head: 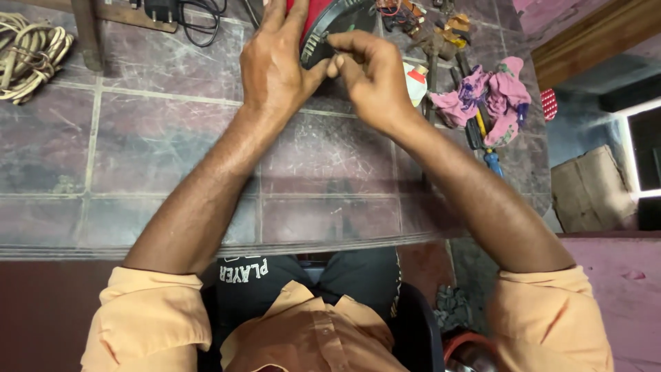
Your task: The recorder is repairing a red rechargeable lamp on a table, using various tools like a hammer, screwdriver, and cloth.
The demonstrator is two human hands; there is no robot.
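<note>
Pressing against a red-and-black rounded casing (323, 21) at the top centre of the frame, on the far side of the tiled counter (172, 151): left hand (275, 65) lying flat along its left flank, fingers together and extended upward; right hand (368, 76) pinching its black ribbed rim from the right, thumb and forefinger clamped. Casing sitting just beyond both hands, tilting up-right, partly cropped by the frame's edge. Pink rag (492, 96) and tools lying at upper right.
</note>
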